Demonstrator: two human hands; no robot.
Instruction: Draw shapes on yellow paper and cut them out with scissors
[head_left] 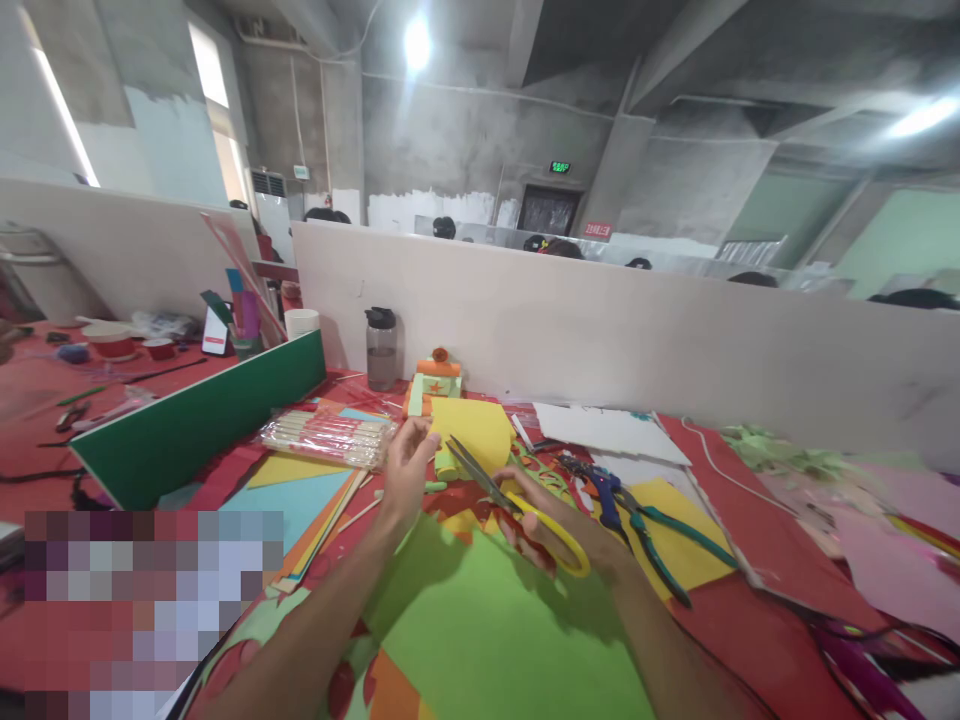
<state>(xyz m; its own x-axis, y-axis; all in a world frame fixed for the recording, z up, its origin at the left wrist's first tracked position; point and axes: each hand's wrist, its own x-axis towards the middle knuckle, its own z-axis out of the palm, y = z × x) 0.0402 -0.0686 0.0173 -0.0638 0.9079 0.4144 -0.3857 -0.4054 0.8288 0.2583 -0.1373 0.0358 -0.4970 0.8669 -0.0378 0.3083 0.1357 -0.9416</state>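
Observation:
My left hand (411, 462) pinches the left edge of a yellow sheet (474, 425), holding it up above the work surface. In my right hand (536, 510) is a pair of scissors (480, 470) with yellow handles, its dark blades parted and pointing at the sheet's lower left. Whether the blades touch the sheet, I cannot tell. Below both hands lies a large green sheet (495, 620), with orange and red scraps near its upper edge. Just behind the yellow sheet stands a small orange and pale green model (436, 378) bearing an orange star.
Pliers with teal handles (664, 545) and a blue-handled tool (604, 490) lie to the right on yellow paper. On the left are wrapped sticks (322, 437), coloured sheets (292, 500) and a green divider (217, 420). A water bottle (382, 350) stands against the white partition (570, 310).

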